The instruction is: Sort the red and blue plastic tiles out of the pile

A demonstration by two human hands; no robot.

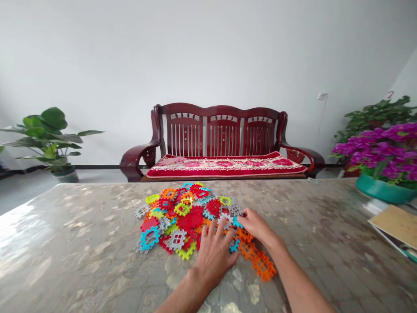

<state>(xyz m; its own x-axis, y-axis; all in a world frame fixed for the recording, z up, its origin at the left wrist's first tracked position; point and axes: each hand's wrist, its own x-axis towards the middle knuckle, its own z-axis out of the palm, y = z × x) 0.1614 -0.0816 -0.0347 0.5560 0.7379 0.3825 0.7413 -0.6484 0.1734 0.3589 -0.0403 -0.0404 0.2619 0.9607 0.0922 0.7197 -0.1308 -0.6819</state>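
A heap of flat plastic interlocking building pieces with toothed edges lies on the table, in red, orange, blue, lime and grey. Several have window-like openings. My left hand lies spread over the near right part of the heap, fingertips touching pieces, holding none. At the heap's right edge, my right hand is bent, its thumb against a blue piece; its other fingers are partly hidden, and what they grip cannot be made out. Between my forearms, orange window pieces lie in a row, seemingly joined.
The table has a glossy patterned cover. A lone grey piece lies at its far edge. On the right stand purple flowers in a teal pot, beside a tan book or box. A wooden bench stands behind.
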